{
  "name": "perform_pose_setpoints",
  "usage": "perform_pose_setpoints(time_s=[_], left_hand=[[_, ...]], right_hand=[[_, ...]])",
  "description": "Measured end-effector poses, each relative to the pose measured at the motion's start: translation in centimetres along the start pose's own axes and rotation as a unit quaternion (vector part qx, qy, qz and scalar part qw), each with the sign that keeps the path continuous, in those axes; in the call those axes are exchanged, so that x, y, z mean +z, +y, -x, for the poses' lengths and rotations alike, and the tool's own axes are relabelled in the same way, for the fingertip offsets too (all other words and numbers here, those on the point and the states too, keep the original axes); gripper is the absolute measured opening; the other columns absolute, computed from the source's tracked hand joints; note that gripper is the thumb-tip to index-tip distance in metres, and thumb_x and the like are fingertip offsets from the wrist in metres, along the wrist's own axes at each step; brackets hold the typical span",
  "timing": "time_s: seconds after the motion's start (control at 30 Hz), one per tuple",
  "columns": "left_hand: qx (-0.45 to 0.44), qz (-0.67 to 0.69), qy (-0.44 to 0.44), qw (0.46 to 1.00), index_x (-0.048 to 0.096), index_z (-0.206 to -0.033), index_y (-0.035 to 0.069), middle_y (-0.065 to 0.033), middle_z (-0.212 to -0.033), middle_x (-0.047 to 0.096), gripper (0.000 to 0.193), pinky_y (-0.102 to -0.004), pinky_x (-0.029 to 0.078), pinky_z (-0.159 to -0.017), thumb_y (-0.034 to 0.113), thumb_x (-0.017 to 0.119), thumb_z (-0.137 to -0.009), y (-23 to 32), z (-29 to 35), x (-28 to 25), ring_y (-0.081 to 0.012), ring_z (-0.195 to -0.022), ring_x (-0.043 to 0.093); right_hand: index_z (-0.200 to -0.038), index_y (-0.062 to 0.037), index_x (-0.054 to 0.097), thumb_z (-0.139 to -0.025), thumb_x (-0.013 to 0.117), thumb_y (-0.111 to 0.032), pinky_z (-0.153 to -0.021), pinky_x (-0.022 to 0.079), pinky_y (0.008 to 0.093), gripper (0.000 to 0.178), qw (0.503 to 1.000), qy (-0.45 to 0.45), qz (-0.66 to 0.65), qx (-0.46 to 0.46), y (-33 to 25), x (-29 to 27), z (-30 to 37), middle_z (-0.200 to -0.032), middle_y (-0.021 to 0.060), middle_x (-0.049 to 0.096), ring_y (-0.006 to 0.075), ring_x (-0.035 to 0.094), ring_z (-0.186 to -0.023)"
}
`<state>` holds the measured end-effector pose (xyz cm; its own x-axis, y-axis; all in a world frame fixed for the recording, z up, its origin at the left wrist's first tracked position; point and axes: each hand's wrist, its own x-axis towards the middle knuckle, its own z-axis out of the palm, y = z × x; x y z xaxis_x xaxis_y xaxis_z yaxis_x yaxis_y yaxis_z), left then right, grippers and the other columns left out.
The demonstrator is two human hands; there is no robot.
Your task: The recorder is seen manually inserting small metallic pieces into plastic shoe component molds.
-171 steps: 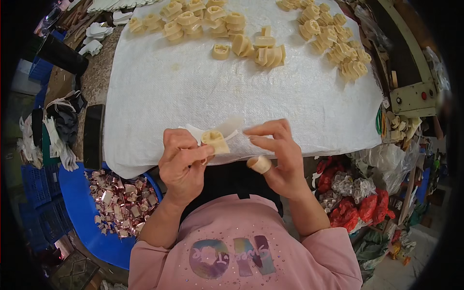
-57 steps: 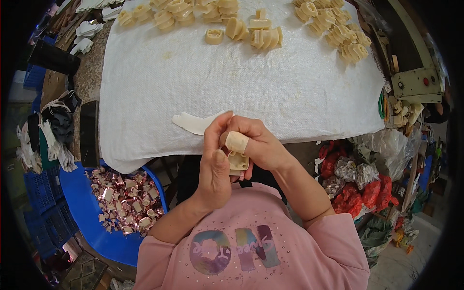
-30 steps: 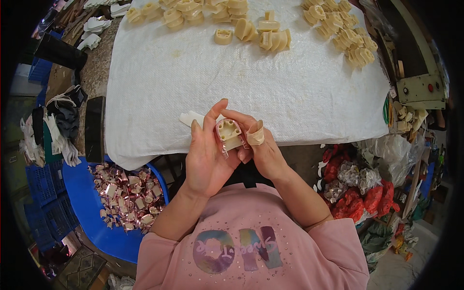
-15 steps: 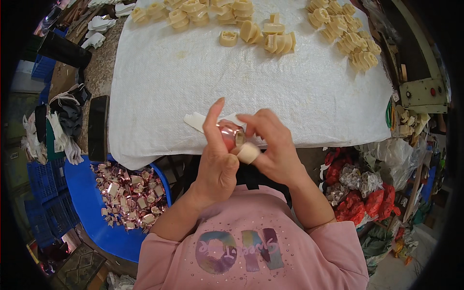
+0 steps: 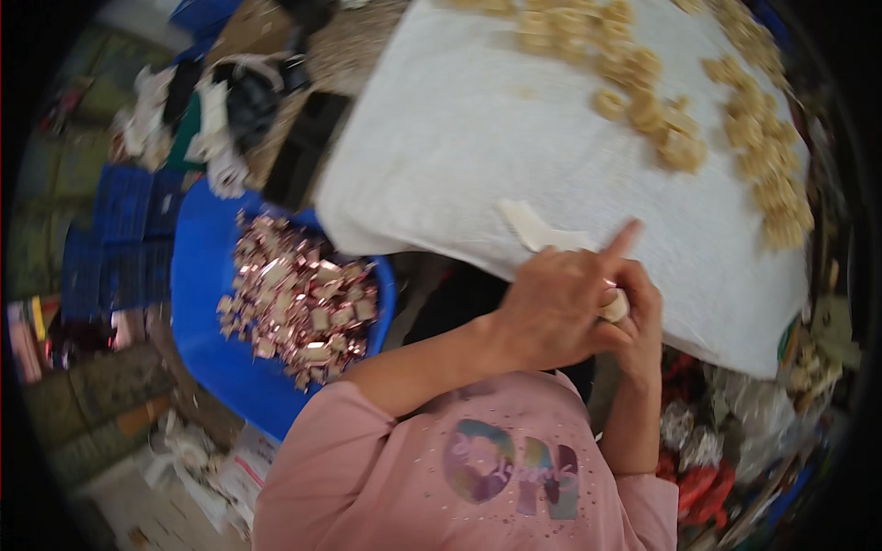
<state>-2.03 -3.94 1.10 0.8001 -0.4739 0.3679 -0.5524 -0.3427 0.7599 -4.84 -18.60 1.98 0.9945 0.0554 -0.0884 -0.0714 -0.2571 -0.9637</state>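
My left hand (image 5: 556, 298) and my right hand (image 5: 643, 317) are together just off the front edge of the white-covered table. Between them is a small shiny pink piece (image 5: 609, 286), mostly hidden by the fingers. My left index finger sticks out past it, while the other left fingers are closed around it. The right fingers curl around its far side. A pale cream band (image 5: 614, 306) shows by the right thumb. On the cloth just beyond my hands lies a flat white strip-like piece (image 5: 533, 225).
A blue tub (image 5: 202, 303) at the left holds a heap of shiny pink pieces (image 5: 299, 303). Cream ring-shaped parts (image 5: 643, 101) lie across the far white cloth (image 5: 450, 156). A black flat object (image 5: 308, 147) rests beside the cloth. Bags (image 5: 707, 487) are at lower right.
The view has turned toward the tub on the left. My hands have closed more tightly around the pink piece, and the left hand now covers most of it.
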Motion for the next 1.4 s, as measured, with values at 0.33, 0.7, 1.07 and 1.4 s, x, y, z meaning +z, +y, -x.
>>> perform_pose_setpoints(time_s=[0.33,0.7,1.07,1.4], left_hand=[[-0.040,0.144,0.045,0.988,0.048,-0.116,0.000,-0.0162,-0.104,0.054,0.047,-0.0406,0.045,-0.083,0.018,0.071,-0.079,-0.8,1.1,-2.6,-0.0337,-0.093,0.055],[0.076,0.075,0.012,0.994,0.053,-0.110,0.003,-0.0141,-0.092,0.047,0.050,-0.0374,0.047,-0.074,-0.003,0.069,-0.063,-0.3,1.0,-3.4,-0.0300,-0.084,0.052],[0.029,0.035,0.037,0.998,0.053,-0.092,0.002,-0.0084,-0.070,0.054,0.045,-0.0292,0.044,-0.049,0.005,0.080,-0.056,-0.3,0.9,-3.1,-0.0197,-0.053,0.053],[0.001,-0.040,0.119,0.992,0.051,-0.085,0.001,-0.0111,-0.071,0.053,0.039,-0.0340,0.048,-0.052,0.005,0.078,-0.057,0.0,0.4,-0.7,-0.0266,-0.059,0.058]], right_hand=[[-0.111,0.0014,0.053,-0.096,0.049,-0.036,-0.084,0.044,0.0288,0.040,0.982,0.076,-0.156,-0.074,2.6,0.9,0.1,-0.106,0.0079,0.057,0.0137,0.054,-0.093],[-0.084,0.0003,0.059,-0.082,0.061,-0.014,-0.064,0.043,0.0287,0.015,0.995,0.007,-0.070,-0.064,1.3,-1.6,-0.2,-0.078,0.0060,0.059,0.0142,0.054,-0.071],[-0.105,-0.0019,0.060,-0.092,0.054,-0.010,-0.076,0.046,0.0271,0.017,0.954,-0.115,-0.272,-0.054,1.1,-0.5,-0.8,-0.093,0.0049,0.062,0.0126,0.057,-0.087],[-0.107,-0.0031,0.058,-0.097,0.045,-0.019,-0.076,0.046,0.0276,0.022,0.942,0.002,-0.334,-0.029,2.5,1.9,-0.7,-0.096,0.0045,0.061,0.0150,0.057,-0.086]])
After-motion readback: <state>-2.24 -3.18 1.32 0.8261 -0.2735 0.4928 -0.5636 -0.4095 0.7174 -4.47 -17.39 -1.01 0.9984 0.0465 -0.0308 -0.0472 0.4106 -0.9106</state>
